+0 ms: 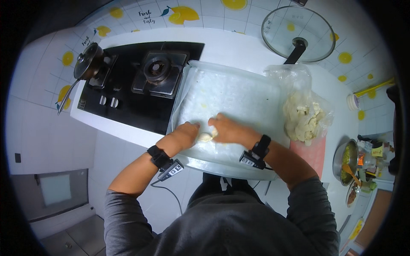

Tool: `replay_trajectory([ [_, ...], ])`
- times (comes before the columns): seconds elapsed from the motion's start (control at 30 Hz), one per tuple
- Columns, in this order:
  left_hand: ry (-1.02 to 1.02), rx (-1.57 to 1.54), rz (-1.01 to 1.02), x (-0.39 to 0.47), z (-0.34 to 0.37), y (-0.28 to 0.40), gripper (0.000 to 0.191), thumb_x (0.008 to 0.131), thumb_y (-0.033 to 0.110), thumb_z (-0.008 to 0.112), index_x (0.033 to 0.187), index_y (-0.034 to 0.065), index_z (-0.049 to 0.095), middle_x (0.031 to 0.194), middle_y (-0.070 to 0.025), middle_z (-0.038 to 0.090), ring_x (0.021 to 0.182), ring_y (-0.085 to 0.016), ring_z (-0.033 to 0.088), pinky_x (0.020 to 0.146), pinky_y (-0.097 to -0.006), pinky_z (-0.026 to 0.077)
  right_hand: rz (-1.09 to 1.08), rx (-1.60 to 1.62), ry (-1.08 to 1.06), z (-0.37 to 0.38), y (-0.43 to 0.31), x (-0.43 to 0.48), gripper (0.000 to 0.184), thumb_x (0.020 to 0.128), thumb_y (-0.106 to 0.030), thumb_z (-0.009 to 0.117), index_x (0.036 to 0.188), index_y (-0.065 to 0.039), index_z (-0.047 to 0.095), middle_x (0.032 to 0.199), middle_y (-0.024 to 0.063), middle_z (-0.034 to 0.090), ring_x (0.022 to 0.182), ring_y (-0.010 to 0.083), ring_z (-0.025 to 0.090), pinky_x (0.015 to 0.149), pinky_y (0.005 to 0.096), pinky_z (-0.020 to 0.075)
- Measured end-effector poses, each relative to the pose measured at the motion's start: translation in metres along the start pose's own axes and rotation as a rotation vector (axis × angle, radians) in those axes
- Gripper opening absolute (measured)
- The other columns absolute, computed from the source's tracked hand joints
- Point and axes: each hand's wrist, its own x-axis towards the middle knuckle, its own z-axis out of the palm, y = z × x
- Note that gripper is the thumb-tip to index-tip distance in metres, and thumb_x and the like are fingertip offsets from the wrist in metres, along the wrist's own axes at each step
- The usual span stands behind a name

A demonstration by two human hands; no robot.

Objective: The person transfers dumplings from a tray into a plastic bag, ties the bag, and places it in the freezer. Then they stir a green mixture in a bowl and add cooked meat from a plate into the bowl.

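Note:
A pale piece of dough (205, 137) lies low on a large tray lined with clear plastic (233, 92), between my two hands. My right hand (225, 129) touches its right end, the fingers bent around a small pale part of it. Just to the left of the dough is my left hand (187, 132), fingers curled and pointing down at the lining; whether it grips anything is hidden. To the right of the tray, a clear plastic bag (296, 76) holds many flat pale dough pieces (304, 121) and rests partly on a pink board (307, 156).
A black gas hob (128, 110) adjoins the tray on the left, with a lidded pot (89, 62) on its far burner. Behind stands a glass lid (298, 32). At the right are a metal bowl of chopped green food (346, 160) with a wooden spatula (350, 174), a plate and several jars.

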Motion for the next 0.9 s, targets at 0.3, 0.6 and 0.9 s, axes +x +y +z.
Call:
replay_trajectory([
  [0.3, -0.057, -0.333, -0.068, 0.014, -0.007, 0.011, 0.018, 0.079, 0.006, 0.057, 0.093, -0.0049, 0.057, 0.078, -0.0189, 0.063, 0.070, -0.026, 0.063, 0.064, -0.0325, 0.051, 0.074, -0.076, 0.066, 0.016, -0.012, -0.006, 0.025, 0.070, -0.001, 0.056, 0.095, -0.001, 0.058, 0.097, 0.0198, 0.046, 0.085, 0.0363, 0.053, 0.074, 0.0450, 0.0464],
  [0.6, 0.156, -0.902, 0.063, 0.020, -0.036, 0.127, 0.025, 0.080, 0.005, 0.057, 0.101, -0.0073, 0.052, 0.075, -0.0162, 0.062, 0.063, -0.020, 0.063, 0.057, -0.0290, 0.051, 0.000, 1.109, 0.135, -0.045, 0.038, -0.120, 0.050, 0.079, -0.010, 0.058, 0.123, -0.003, 0.036, 0.108, 0.0133, 0.049, 0.095, 0.0201, 0.054, 0.069, 0.0331, 0.0528],
  [0.9, 0.432, -0.758, 0.501, 0.058, -0.046, 0.265, 0.045, 0.078, 0.002, 0.055, 0.121, -0.0044, 0.043, 0.090, -0.0224, 0.060, 0.071, -0.028, 0.062, 0.065, -0.0343, 0.049, -0.011, 1.089, 0.858, -0.079, 0.121, -0.222, 0.047, 0.085, -0.006, 0.047, 0.129, -0.003, 0.031, 0.119, 0.0152, 0.043, 0.109, 0.0281, 0.047, 0.091, 0.0407, 0.0435],
])
